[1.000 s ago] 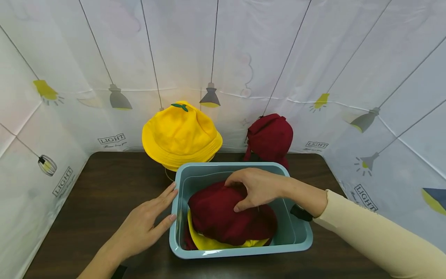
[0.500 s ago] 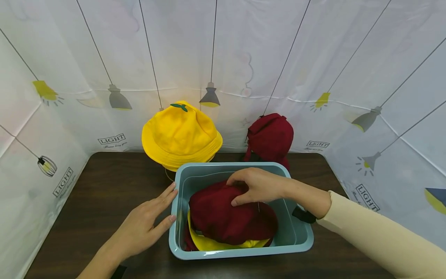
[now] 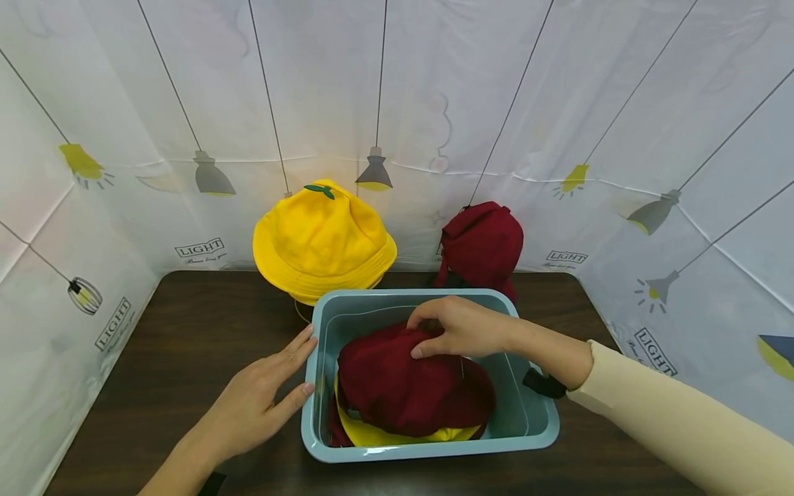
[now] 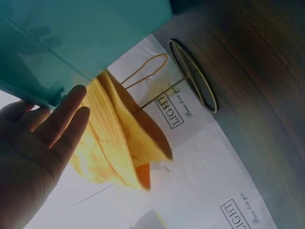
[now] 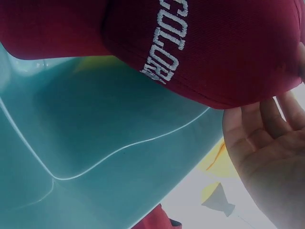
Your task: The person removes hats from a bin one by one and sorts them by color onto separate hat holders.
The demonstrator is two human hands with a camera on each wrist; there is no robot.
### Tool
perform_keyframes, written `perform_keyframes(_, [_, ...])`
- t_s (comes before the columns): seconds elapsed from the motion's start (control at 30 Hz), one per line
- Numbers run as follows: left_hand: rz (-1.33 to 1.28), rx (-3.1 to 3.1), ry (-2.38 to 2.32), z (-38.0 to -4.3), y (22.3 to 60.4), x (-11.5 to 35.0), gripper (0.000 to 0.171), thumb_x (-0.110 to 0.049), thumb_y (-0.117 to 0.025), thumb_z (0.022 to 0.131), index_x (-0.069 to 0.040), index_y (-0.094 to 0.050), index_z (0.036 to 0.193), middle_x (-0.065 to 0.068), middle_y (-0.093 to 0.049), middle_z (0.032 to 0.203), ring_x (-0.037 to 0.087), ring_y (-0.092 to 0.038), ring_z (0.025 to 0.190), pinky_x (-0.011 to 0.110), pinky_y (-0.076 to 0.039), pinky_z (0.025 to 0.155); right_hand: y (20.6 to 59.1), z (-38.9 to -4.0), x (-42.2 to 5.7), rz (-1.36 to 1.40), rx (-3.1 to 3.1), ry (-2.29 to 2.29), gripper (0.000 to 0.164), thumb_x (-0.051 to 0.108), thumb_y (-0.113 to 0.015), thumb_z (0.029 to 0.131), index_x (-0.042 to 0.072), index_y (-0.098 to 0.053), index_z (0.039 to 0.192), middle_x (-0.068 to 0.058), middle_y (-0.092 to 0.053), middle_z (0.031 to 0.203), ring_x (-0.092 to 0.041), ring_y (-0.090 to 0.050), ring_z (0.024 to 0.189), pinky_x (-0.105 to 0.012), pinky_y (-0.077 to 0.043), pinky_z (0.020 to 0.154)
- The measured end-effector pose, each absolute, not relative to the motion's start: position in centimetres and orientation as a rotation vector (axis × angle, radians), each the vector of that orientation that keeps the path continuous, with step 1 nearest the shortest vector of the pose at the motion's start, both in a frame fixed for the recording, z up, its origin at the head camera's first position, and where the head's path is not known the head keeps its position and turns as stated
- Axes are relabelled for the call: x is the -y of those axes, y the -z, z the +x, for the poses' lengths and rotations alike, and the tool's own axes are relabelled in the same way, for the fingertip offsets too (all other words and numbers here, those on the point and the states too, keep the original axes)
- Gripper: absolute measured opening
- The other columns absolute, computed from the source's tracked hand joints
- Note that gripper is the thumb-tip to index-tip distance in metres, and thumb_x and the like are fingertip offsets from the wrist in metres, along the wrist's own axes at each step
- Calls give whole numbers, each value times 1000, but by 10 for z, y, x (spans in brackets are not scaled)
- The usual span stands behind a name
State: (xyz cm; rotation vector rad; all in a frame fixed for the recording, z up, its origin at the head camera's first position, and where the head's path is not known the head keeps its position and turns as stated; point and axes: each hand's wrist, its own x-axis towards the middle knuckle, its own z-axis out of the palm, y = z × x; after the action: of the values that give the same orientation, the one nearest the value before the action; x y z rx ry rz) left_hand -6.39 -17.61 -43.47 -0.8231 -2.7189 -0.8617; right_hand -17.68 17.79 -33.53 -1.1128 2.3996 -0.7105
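A light blue plastic bin (image 3: 540,427) holds a dark red baseball cap (image 3: 397,386), lying over a yellow hat (image 3: 366,432) and more dark red cloth. My right hand (image 3: 462,327) reaches into the bin and pinches the cap's crown between thumb and fingers. Pale embroidered letters show on the cap (image 5: 209,52) in the right wrist view, where my fingertips (image 5: 233,114) lie at its edge. With fingers extended, my left hand (image 3: 260,393) touches the bin's left rim. The left wrist view shows that hand (image 4: 47,148) against the bin wall (image 4: 95,38).
Behind the bin, a yellow bucket hat (image 3: 322,241) with a green leaf sits on a wire stand (image 4: 193,76). Another dark red cap (image 3: 484,244) is at the back right. A printed white sheet (image 3: 248,89) rises behind the dark wooden table (image 3: 205,317).
My right thumb has moved up toward the fingers, gathering the cap's cloth, and the hand has shifted slightly right. The cap has shifted slightly. My left hand stays at the rim.
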Motion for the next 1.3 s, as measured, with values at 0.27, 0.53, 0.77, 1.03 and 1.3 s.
perform_keyframes(0.27, [-814,2729,864,-64,435,176,64,-33,-61,107,-14,-39,163,-2,-30,171,26,-47,145,59,-48,107,335,-176,-180,-1111,-2401,760,30,31,-83,92,16,-73,116,11,-69,99,-12,-60,87,-29,-56,76])
perform_keyframes(0.53, [-815,2726,873,-63,434,176,63,-32,-62,107,-13,-40,163,-2,-30,170,27,-48,145,59,-49,106,327,-174,-182,-1114,-2415,771,29,29,-82,93,17,-73,118,11,-70,104,-12,-61,90,-29,-57,78])
perform_keyframes(0.77, [-820,2719,872,-64,434,176,63,-31,-62,107,-13,-39,163,-1,-31,170,27,-48,145,60,-49,106,315,-171,-185,-1148,-2414,809,27,24,-83,92,17,-73,116,10,-70,105,-13,-62,90,-29,-59,78])
perform_keyframes(1.03, [-821,2714,883,-63,435,176,63,-31,-61,107,-14,-38,163,-1,-30,170,27,-47,145,60,-48,107,301,-166,-187,-1150,-2447,828,27,22,-85,90,18,-74,115,11,-70,104,-15,-60,91,-29,-57,75])
perform_keyframes(1.3, [-818,2715,894,-64,434,176,63,-32,-61,107,-14,-39,163,-1,-31,170,27,-48,145,60,-49,107,288,-163,-193,-1159,-2492,849,28,20,-85,90,18,-74,116,11,-70,105,-14,-61,93,-33,-57,79])
